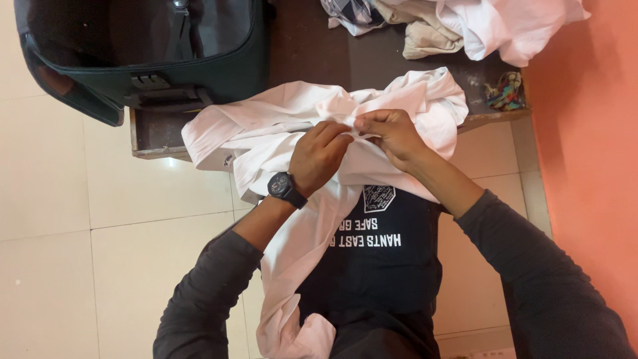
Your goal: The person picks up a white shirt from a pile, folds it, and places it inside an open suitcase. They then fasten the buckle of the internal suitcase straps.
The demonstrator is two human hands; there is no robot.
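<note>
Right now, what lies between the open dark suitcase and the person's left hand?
In the head view, a bunched part of the white shirt lies between the suitcase and the left hand, spread over the dark wooden table. Both hands pinch this shirt.

Count's easy: one suitcase (pixel 143 56), two hands (pixel 319 156) (pixel 392 136) on one white shirt (pixel 266 133), one watch (pixel 284 188), one clothes pile (pixel 458 26) beside the suitcase.
</note>
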